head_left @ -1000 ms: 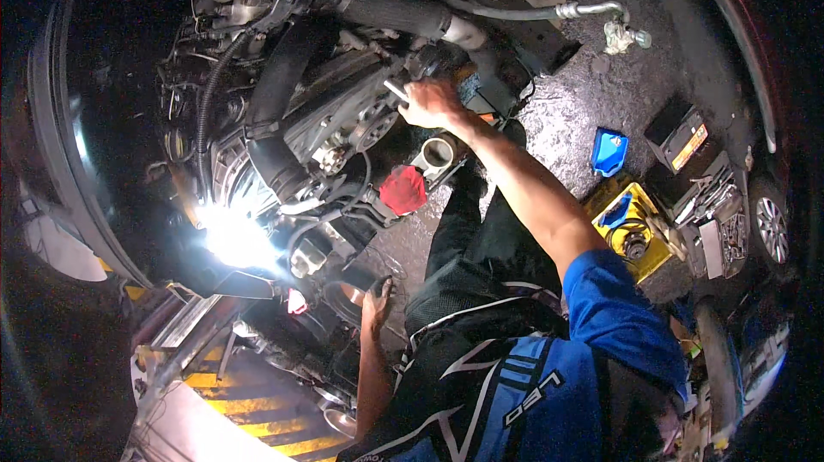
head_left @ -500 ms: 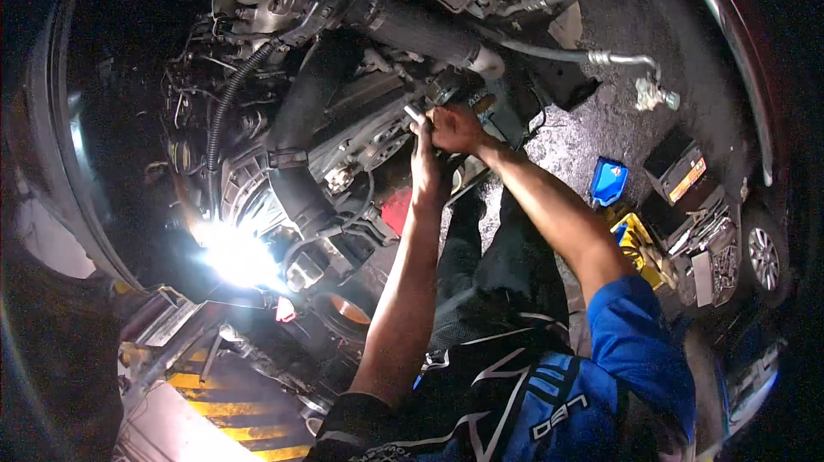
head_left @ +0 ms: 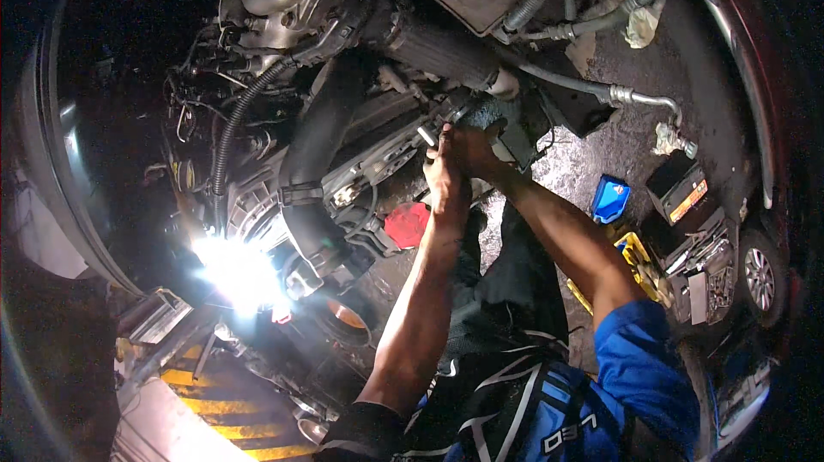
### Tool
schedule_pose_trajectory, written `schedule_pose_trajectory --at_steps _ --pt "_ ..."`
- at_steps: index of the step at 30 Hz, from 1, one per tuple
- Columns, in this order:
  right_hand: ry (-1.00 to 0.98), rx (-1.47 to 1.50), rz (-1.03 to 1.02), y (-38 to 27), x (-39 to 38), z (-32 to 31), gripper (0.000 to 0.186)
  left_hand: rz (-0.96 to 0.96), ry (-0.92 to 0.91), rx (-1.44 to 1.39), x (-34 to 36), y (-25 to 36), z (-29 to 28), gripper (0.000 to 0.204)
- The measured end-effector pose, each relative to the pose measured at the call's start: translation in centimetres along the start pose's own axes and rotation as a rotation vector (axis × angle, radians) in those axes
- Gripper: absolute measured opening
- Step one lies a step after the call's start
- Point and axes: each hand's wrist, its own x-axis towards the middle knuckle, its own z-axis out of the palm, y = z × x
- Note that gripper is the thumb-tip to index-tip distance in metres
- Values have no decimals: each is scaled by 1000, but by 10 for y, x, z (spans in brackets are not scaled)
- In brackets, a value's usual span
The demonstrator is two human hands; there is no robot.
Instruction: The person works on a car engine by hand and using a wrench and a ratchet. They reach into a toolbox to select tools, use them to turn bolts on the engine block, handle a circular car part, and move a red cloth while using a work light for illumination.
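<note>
Both hands are together at the front of an opened engine bay. My left hand [head_left: 443,177] is closed around a short shiny metal rod [head_left: 427,135], whose bright end sticks out at the upper left of the fingers. Pressed against it on the right is my right hand [head_left: 475,153], in shadow with the fingers curled; what they grip is hidden. Just beyond my hands are dark engine parts and a ribbed black hose [head_left: 446,54]. A thick black pipe [head_left: 307,179] runs down to the left of them.
A glaring work lamp [head_left: 242,275] shines at the lower left. Near my legs is a red round object [head_left: 407,225]. On the floor to the right are a blue container [head_left: 610,199], a battery [head_left: 680,186], a yellow tray [head_left: 633,256] and a tool case [head_left: 711,277].
The view has shifted, so the engine parts appear farther right. My right hand has turned and sits closer against the left. The rod still protrudes from my left hand.
</note>
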Motion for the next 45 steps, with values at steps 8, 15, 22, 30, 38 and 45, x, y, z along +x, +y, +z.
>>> schedule_pose_trajectory --at_steps 8,15,22,30,38,45 --pt "-3 69 -64 17 3 10 42 394 -457 741 -21 15 -63 62" --pt "-96 148 254 29 -104 -15 41 63 -295 637 -110 -75 -237 55" --pt "-137 220 697 238 -345 110 48 -605 -74 627 -223 -193 -440 49" --pt "-84 736 1370 204 -445 149 71 -487 -6 325 -287 -267 -498 52" --pt "-17 -73 814 17 -356 137 75 -225 -8 106 -230 -285 -557 46" --pt "35 -181 513 -78 -362 141 74 -398 94 -40 -282 -373 -619 47"
